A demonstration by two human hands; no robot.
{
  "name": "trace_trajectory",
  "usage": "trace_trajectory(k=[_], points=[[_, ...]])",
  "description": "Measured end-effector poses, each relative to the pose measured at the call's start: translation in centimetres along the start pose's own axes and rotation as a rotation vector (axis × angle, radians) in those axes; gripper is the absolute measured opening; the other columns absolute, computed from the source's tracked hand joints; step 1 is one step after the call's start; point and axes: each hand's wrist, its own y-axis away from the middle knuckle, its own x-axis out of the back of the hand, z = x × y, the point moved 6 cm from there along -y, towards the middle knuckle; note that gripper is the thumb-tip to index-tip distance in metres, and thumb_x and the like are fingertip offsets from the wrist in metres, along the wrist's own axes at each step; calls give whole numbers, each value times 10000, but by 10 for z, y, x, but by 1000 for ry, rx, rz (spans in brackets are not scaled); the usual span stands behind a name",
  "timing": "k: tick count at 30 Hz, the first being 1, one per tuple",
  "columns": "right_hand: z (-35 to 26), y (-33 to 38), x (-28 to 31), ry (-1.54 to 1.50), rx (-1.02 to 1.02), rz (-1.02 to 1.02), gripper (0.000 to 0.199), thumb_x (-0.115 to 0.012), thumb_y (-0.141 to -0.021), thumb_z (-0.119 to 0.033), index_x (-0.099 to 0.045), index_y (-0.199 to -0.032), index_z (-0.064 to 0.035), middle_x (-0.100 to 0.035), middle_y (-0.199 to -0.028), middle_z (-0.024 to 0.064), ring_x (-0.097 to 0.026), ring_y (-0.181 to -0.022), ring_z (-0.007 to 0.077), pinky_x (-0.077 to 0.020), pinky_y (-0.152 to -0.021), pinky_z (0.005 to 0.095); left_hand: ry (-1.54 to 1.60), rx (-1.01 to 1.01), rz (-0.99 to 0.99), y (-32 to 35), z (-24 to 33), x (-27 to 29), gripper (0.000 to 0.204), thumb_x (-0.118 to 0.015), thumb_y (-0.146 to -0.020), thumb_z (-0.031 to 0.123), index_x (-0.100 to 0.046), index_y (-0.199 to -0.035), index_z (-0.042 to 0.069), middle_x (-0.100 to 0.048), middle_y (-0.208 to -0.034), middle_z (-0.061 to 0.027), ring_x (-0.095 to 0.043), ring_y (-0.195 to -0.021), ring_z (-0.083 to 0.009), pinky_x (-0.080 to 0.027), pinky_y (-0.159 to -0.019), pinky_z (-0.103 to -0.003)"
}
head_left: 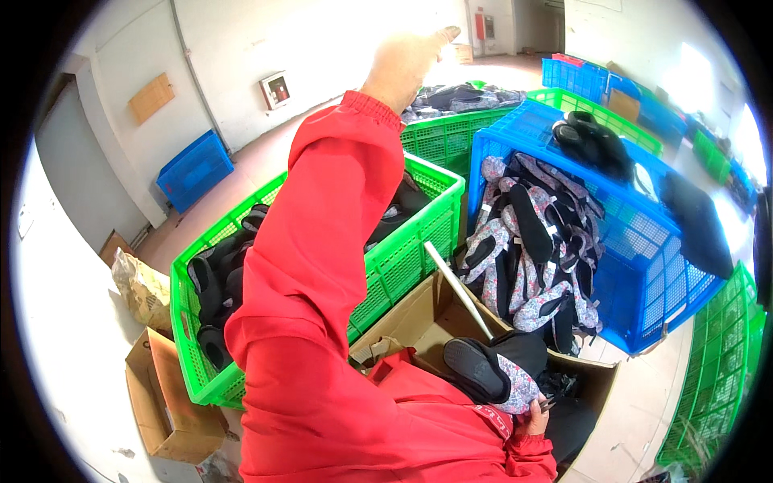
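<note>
Right hand: the right hand (531, 420) sits low and nearest the camera, its grip closed around a floral slipper (491, 372) with a black sole, held sole-up over the open cardboard box (423, 318).
Step in hand: judged from this, a slipper is being handled at the box, between the crates and the box.
Left hand: the left hand (407, 60), on a red sleeve (322, 233), is raised far forward, fingers loosely spread and holding nothing.
Green crate: the green crate (403, 258) beneath that arm holds black slippers.
Blue crate: the blue crate (644, 266), tilted just beyond the box, is heaped with floral slippers (527, 241).
Next move: it likely calls for bringing the raised arm down to a crate or to the held slipper.
Far: more green and blue crates stand along the floor.
</note>
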Motion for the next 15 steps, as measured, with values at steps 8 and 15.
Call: trace_trajectory(k=[8,15], points=[[-9,-3,-5,-66,-6,60,279,-672,-843,-115,-621,-1109,-47,-641,-861,24,-505,-594,77,-365,-487,216,91,71,-315,100,88,-73,288,-624,-872,205,-677,-1110,52,-708,-936,-108,-631,-677,-216,-496,-679,-318],[1,-13,-9,-63,-45,-125,328,-652,-873,-87,-590,-1192,-37,-647,-992,38,-599,-823,104,-482,-718,240,418,278,-953,330,178,-135,92,-695,-782,66,-711,-850,6,-684,-733,-118,-660,-650,-196,-513,-620,-301]])
